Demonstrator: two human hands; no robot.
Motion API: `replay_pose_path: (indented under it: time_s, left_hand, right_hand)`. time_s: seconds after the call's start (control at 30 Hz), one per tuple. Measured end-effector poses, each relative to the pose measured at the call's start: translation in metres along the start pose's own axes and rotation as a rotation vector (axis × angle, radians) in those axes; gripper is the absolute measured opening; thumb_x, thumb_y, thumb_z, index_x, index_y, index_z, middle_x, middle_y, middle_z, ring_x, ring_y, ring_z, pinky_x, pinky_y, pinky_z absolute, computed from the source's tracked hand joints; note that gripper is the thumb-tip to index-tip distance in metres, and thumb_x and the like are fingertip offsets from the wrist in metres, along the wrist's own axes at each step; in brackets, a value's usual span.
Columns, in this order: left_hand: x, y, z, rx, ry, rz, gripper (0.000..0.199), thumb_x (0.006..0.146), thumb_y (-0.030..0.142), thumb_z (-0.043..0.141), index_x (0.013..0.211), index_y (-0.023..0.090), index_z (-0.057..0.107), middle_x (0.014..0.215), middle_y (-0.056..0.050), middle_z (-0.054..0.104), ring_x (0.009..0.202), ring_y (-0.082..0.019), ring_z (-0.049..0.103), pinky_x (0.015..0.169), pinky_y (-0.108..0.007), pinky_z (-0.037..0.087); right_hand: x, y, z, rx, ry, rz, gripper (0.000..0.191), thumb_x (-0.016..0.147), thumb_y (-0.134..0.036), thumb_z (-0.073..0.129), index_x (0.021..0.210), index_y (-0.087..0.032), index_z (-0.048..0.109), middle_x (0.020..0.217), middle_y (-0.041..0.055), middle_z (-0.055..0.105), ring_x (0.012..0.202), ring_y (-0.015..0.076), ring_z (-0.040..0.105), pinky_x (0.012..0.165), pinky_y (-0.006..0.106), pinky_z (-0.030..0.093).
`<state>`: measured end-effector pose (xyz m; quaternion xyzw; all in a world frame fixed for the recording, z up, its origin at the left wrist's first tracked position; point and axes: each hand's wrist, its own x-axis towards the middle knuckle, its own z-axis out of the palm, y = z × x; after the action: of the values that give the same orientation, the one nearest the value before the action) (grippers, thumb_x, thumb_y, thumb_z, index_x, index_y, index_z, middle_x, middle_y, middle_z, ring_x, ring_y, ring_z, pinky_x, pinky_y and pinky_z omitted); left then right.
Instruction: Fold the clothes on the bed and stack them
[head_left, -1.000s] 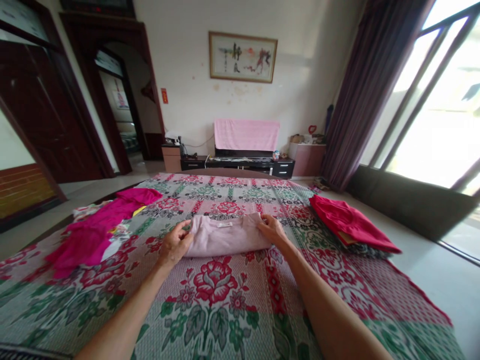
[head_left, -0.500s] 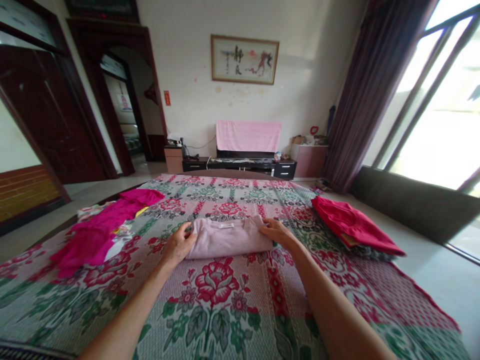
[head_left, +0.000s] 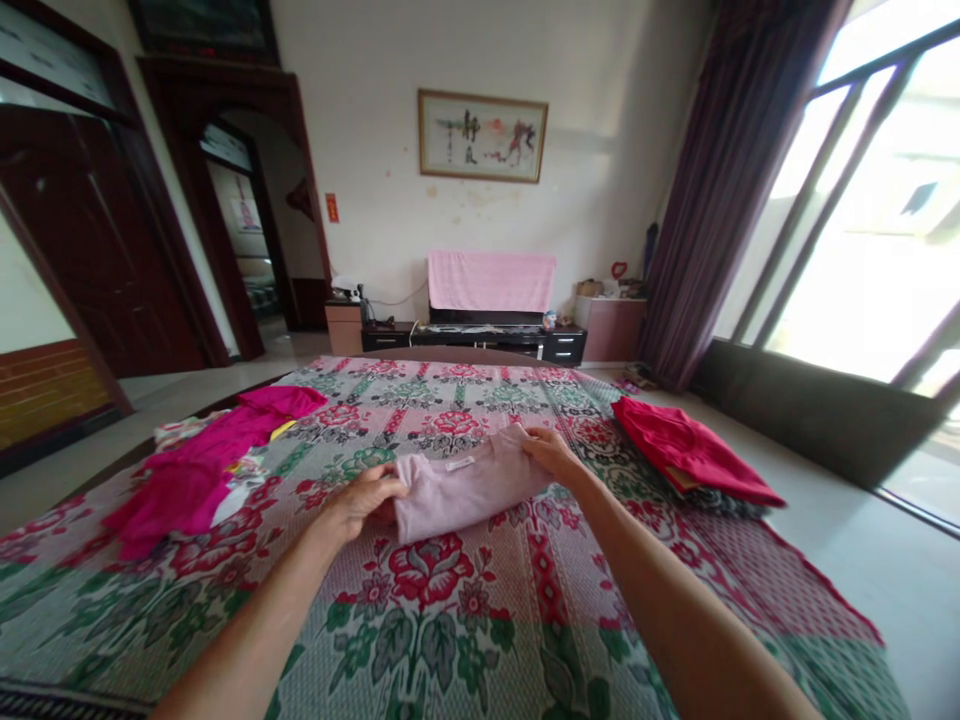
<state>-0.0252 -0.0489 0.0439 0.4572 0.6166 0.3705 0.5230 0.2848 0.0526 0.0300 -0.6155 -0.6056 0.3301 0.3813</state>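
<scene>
A folded pale pink garment (head_left: 469,490) with a white label at its neckline lies between my hands, over the flowered bedspread (head_left: 427,650). My left hand (head_left: 371,497) pinches its left end, fingers on top. At the opposite end, my right hand (head_left: 550,453) grips the upper corner between thumb and fingers. The garment is tilted, its left end nearer to me than its right. Whether its underside touches the bedspread cannot be made out.
Magenta clothes (head_left: 187,475) lie in a loose heap on the left. A stack topped by a red garment (head_left: 690,450) sits on the right. Beyond the far edge stands a low black cabinet (head_left: 487,340) with a pink cloth (head_left: 491,282) above it.
The garment's left end has come nearer to me, so it now slants instead of lying level. My left hand has moved with it; my right hand keeps hold. The view has shifted slightly.
</scene>
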Motion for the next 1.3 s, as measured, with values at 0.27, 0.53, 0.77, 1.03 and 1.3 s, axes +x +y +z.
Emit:
replay_pose_path:
  time_s: [0.27,0.53,0.77,1.03,1.3]
  left_hand:
    - [-0.015,0.0,0.019,0.033,-0.077,-0.094,0.074,0.054,0.023,0.066,0.124,0.022,0.042,0.079,-0.001,0.068,0.059,-0.016,0.063,0.05,-0.024,0.047]
    - [-0.006,0.009,-0.002,0.461,0.08,0.011,0.075,0.059,0.053,0.068,0.124,0.018,0.054,0.081,-0.005,0.071,0.061,-0.017,0.064,0.046,-0.021,0.04]
    - [0.038,0.014,0.001,0.517,0.063,0.292,0.055,0.06,0.06,0.059,0.085,0.013,0.073,0.074,-0.003,0.069,0.073,-0.019,0.06,0.061,-0.024,0.041]
    - [0.05,0.026,0.03,0.758,-0.024,0.159,0.023,0.054,0.039,0.062,0.058,0.016,0.065,0.044,0.005,0.047,0.048,-0.011,0.043,0.046,-0.022,0.024]
    - [0.021,0.025,0.028,0.586,-0.141,0.046,0.03,0.054,0.044,0.07,0.064,0.018,0.059,0.048,0.005,0.049,0.046,-0.011,0.043,0.043,-0.021,0.027]
  right_hand:
    - [0.017,-0.001,-0.002,-0.549,0.08,-0.069,0.036,0.076,-0.026,0.058,0.11,-0.02,0.069,0.093,0.006,0.073,0.089,0.0197,0.066,0.069,0.022,0.044]
    - [-0.005,0.006,-0.024,-0.472,0.089,0.07,0.029,0.077,-0.039,0.062,0.092,-0.016,0.071,0.074,0.0048,0.07,0.074,0.0188,0.066,0.06,0.021,0.044]
    - [-0.042,0.011,-0.047,-0.087,-0.041,0.374,0.035,0.083,-0.042,0.059,0.061,-0.014,0.059,0.055,0.0047,0.061,0.043,0.0108,0.054,0.042,0.021,0.044]
    - [-0.038,0.014,-0.026,-0.08,0.054,0.3,0.019,0.073,-0.034,0.066,0.069,-0.016,0.064,0.05,0.0001,0.058,0.044,0.0115,0.054,0.043,0.02,0.043]
    - [-0.007,0.002,-0.008,-0.404,0.257,0.077,0.033,0.073,-0.025,0.059,0.103,-0.017,0.07,0.086,0.0052,0.072,0.085,0.0194,0.066,0.068,0.022,0.047]
